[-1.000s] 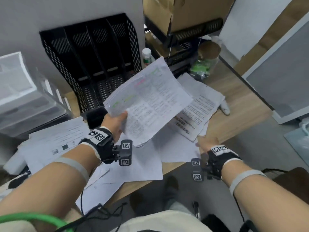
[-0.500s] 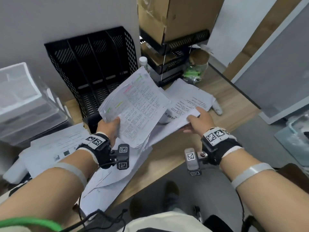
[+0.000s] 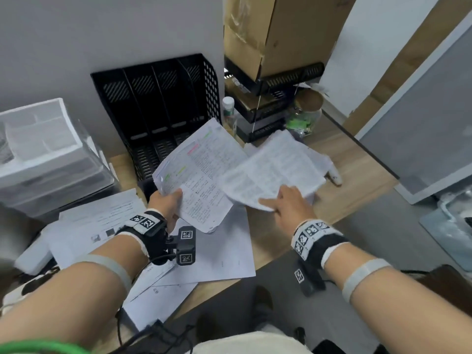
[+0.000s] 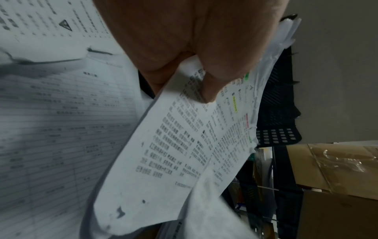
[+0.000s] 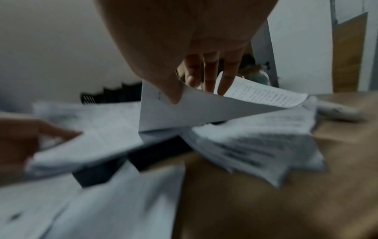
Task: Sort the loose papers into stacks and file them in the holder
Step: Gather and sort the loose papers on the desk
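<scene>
My left hand (image 3: 167, 200) grips a stack of printed sheets with coloured highlights (image 3: 201, 172) above the desk; in the left wrist view the thumb (image 4: 208, 87) presses on the top sheet (image 4: 174, 153). My right hand (image 3: 283, 203) pinches a printed sheet (image 3: 270, 175) lifted off the desk, thumb on top (image 5: 174, 90) and fingers (image 5: 210, 72) under it, right beside the left stack. The black mesh file holder (image 3: 158, 111) stands against the wall behind, its slots bare. More loose papers (image 3: 219, 251) lie on the desk below my hands.
A pile of sheets (image 3: 102, 221) lies at the left by a clear plastic drawer unit (image 3: 43, 154). A black rack with a cardboard box (image 3: 268, 34), a bottle (image 3: 228, 108) and a jar (image 3: 306, 111) stand at the back right. A white marker (image 3: 334, 175) lies on the wooden desk (image 3: 352, 185).
My right hand has come up from the desk's front edge, taken a sheet from the right pile and lifted it toward the left stack. The left stack stays raised.
</scene>
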Demonstrator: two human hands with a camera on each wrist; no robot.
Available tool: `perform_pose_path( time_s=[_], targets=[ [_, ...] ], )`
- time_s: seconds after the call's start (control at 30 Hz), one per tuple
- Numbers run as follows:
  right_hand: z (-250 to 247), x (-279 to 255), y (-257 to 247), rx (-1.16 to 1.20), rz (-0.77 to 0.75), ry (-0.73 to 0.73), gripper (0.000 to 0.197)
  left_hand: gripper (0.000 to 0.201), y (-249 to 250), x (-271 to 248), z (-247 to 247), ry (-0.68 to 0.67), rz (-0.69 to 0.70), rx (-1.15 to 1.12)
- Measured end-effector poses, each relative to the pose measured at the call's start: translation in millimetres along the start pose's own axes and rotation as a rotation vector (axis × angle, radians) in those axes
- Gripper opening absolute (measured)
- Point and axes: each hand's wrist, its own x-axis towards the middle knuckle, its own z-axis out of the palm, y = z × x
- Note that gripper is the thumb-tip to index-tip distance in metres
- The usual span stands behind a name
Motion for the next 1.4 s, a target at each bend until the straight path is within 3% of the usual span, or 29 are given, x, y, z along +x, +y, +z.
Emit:
perform_pose_path(
  time_s=[0.1,0.23,0.47,0.63,0.67,0.73,0.83,0.93,1.03,1.1,1.17,1.23,1.4],
  targets=[
    [38.6,-9.7,6.7,0.011,0.079,-0.233,0.050,0.040,-3.9,1.0,-8.1,0.000,-0.007,0.037],
    [52.2,-12.4,12.4,0.059,0.103,-0.337,0.055,0.039,-7.4,0.8,-11.8,0.000,-0.004,0.075],
    [52.8,-9.5,17.4,0.178,0.095,-0.295,0.041,0.029,-7.6,-1.8,-13.4,-0.014,0.009,0.048],
    [36.7,-2.0,14.7,0.326,0.101,-0.120,0.011,0.016,-4.5,-3.6,-16.7,-0.033,0.050,0.069],
    [33.2,0.2,14.4,0.334,0.092,-0.095,0.010,0.014,-3.5,-4.5,-17.4,-0.036,0.067,0.086],
    [27.4,4.8,12.8,0.338,0.107,-0.122,0.029,0.013,-1.9,-6.2,-19.7,-0.046,0.103,0.121],
    [28.7,9.9,14.3,0.387,0.223,-0.140,0.038,0.020,-3.2,-5.1,-24.1,-0.069,0.146,0.166],
    [39.9,7.3,21.8,0.425,0.412,0.093,0.015,0.022,-7.0,-2.4,-28.0,-0.057,0.148,0.169],
    [51.7,0.4,38.0,0.591,0.880,0.196,0.045,0.021,-11.4,-2.1,-30.1,-0.033,0.140,0.181],
    [59.8,-4.6,52.2,0.665,1.105,0.038,0.062,0.020,-14.3,-2.4,-30.9,-0.022,0.135,0.209],
    [66.2,-8.0,61.6,0.768,1.063,-0.167,0.061,0.014,-15.9,-2.7,-31.2,-0.023,0.131,0.232],
    [70.7,-10.1,67.4,0.851,0.947,-0.234,0.048,0.011,-17.1,0.0,-30.7,-0.025,0.136,0.251],
    [48.9,-4.2,74.8,0.926,0.820,-0.107,0.039,0.017,-10.5,12.3,-21.4,-0.040,0.171,0.311]
  ],
)
